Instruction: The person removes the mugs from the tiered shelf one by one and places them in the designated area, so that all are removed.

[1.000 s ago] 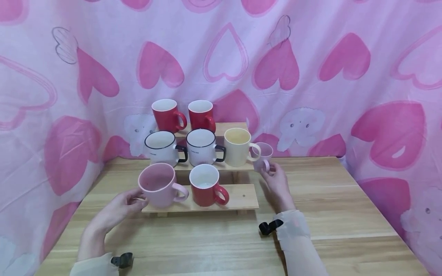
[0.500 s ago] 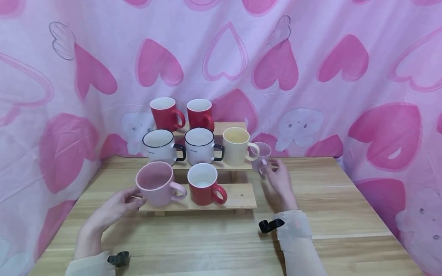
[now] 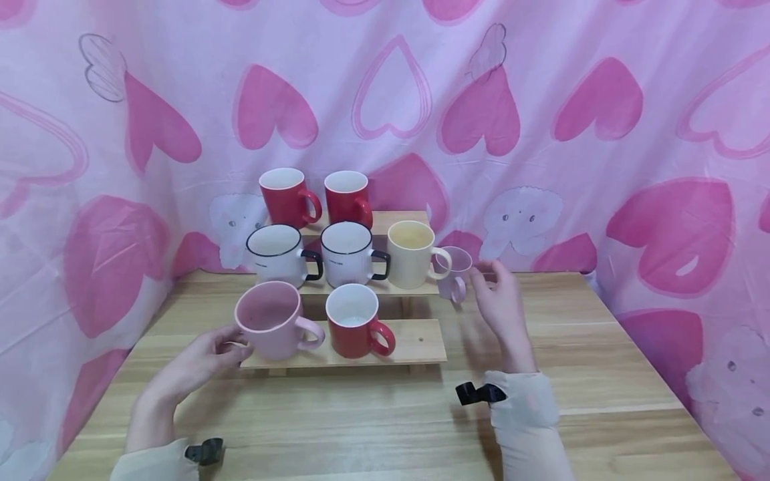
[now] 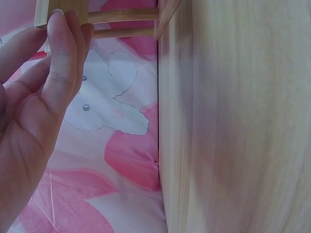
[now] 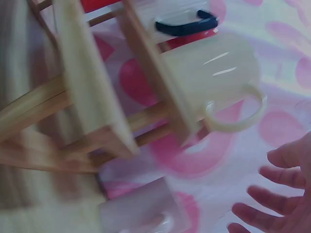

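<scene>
My left hand pinches the left end of the wooden tiered shelf's lowest board, just beside a large pink mug standing on it. My right hand is spread loosely with nothing between its fingers. Just left of its fingertips stands a small pale-pink mug, behind the shelf's right end; its handle faces the hand. That mug also shows low in the right wrist view, apart from the fingers. A cream mug sits close by on the middle board.
Beside the large pink mug is a red mug with a white inside. Two white enamel-style mugs share the middle board. Two red mugs occupy the top board. A pink heart-print curtain hangs behind the wooden table.
My right hand has let go of the small pale-pink mug's handle and drawn back to the right, its fingers loosening. The left hand keeps its place; the head view has shifted slightly.
</scene>
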Demonstrator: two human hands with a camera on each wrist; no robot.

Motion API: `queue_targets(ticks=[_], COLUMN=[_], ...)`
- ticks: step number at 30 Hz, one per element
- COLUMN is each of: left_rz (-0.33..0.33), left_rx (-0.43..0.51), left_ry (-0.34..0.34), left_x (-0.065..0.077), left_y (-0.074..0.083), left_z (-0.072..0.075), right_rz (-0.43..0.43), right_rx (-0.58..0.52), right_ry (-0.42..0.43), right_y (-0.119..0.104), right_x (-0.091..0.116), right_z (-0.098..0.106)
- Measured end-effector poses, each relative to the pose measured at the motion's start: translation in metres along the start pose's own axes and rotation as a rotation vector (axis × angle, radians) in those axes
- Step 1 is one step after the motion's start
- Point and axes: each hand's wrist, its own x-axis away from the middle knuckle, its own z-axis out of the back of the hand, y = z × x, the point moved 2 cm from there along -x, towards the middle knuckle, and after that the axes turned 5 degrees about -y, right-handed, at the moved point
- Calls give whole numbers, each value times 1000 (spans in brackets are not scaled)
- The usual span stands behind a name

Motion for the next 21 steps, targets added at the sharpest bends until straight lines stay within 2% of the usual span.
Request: queue_targets(ticks=[6,11,16,21], left_rz=[-9,-26,-22,-31], left_rx=[-33,-29,-24,-43], left_ry=[1,1,10,24], left_x=[-1,-5,-4,-1], left_y=[0,2,-1,-3], left_z=[0,-2,-4,-3], right_rz=[97,205,284,345], right_rx=[41,-7,-84,-51], right_ry=[47,93,12,-61], right_y=[-28,-51,-77,-96], right_x=[10,17,15,6], right_z=[9,12,-2,-23])
